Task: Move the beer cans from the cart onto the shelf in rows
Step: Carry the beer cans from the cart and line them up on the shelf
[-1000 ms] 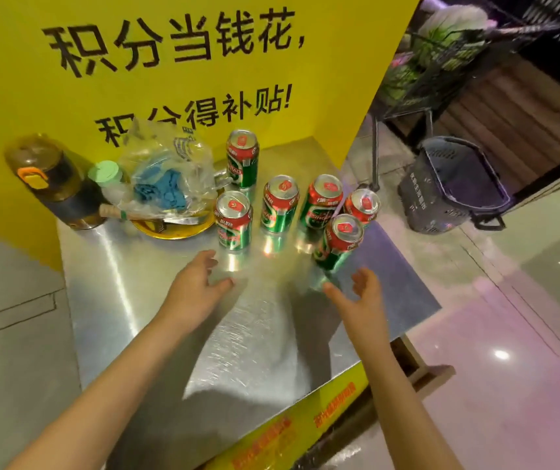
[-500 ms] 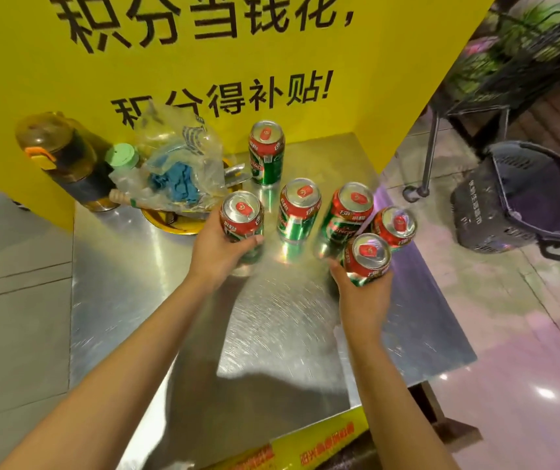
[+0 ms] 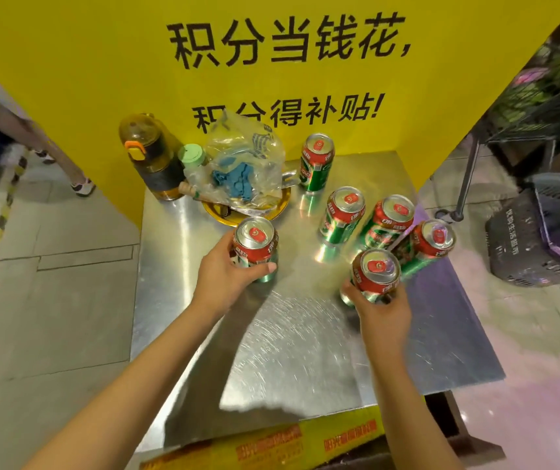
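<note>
While each hand grips one can, the right hand (image 3: 385, 308) on the near can (image 3: 375, 274) and the left hand (image 3: 226, 273) on another (image 3: 254, 247), four cans (image 3: 343, 213) stand farther on the metal surface (image 3: 288, 351); rows look incomplete.

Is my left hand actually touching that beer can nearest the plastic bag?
Touching. The head view shows the left hand with fingers and thumb wrapped round the red and green beer can.
</note>
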The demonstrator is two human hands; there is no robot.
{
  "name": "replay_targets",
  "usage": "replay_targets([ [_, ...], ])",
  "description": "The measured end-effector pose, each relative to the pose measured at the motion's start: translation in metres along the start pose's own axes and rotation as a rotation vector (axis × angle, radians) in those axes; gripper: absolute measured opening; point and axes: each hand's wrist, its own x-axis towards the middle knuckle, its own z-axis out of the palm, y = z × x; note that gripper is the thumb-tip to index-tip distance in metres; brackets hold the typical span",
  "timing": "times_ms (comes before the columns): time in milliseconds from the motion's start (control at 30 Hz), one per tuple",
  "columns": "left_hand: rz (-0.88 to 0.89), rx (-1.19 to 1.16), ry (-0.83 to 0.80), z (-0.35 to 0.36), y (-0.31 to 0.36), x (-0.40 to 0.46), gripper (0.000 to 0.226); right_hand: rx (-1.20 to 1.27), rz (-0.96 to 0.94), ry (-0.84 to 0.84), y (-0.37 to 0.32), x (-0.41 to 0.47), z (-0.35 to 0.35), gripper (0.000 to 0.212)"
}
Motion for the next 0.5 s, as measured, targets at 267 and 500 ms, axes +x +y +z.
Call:
replay_targets([
  [267,-0.097,-0.176,0.22,-0.131,-0.032,-0.104,0.058,0.009,-0.105,-0.418,-0.038,-0.106,0.082,0.059],
  [500,-0.231,-0.217,0.47,-0.29,-0.102,-0.227,0.058,0.016,-0.114,-0.829,-0.063,-0.272,0.172,0.061],
])
